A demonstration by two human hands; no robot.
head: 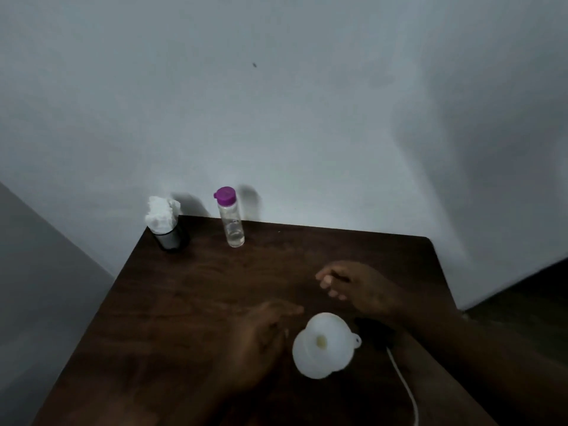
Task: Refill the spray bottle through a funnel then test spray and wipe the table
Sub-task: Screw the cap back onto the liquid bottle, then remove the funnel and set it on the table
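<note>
A white plastic funnel (322,345) sits on the dark wooden table (190,296), wide mouth up, near the front middle. My left hand (261,336) is blurred just left of the funnel, fingers loosely spread and holding nothing. My right hand (359,287) hovers above the table just beyond the funnel, fingers slightly curled and apart, also empty. A clear bottle with a purple cap (232,221) stands upright at the far edge, with a little liquid at its bottom. A dark cup stuffed with white tissue (164,224) stands at the far left corner.
A small black object (376,333) lies under my right wrist, with a white cord (405,385) trailing from it toward the front edge. A pale wall rises directly behind the table. The table's left and right edges drop off to the floor.
</note>
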